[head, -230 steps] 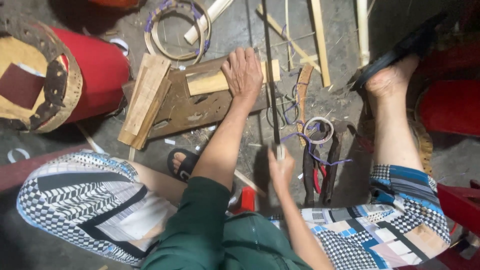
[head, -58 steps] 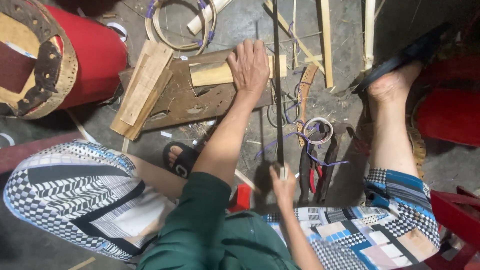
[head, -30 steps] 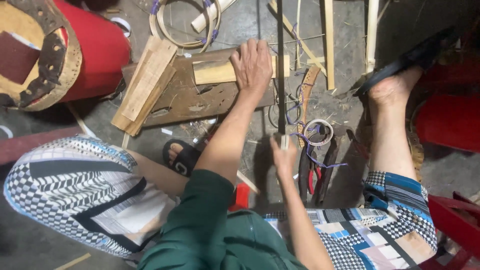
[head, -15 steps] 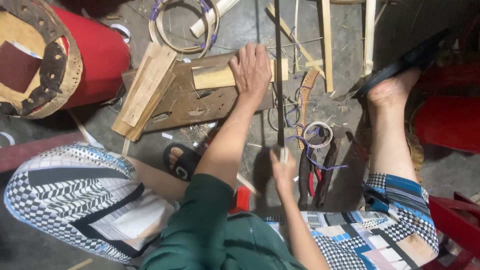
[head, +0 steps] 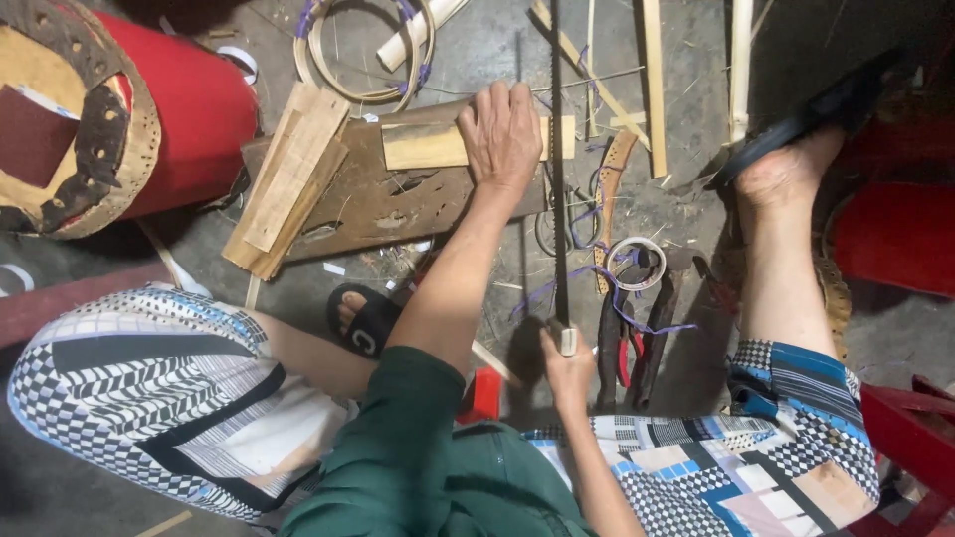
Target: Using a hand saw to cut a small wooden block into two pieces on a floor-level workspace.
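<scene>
My left hand [head: 509, 131] presses flat on the pale wood piece [head: 438, 145] atop the brown board [head: 398, 199]; my right hand [head: 565, 363] grips 1 saw blade [head: 557, 179]. Sawing step; next stroke needs steady hold.

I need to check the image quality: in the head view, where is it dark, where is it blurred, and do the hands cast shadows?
Head view: evenly lit centre, dark upper right corner. The left hand on the wooden block is sharp; the right hand gripping the saw blade is slightly soft. A shadow lies on the floor beside the right hand. No glare; edges bend a little.
</scene>
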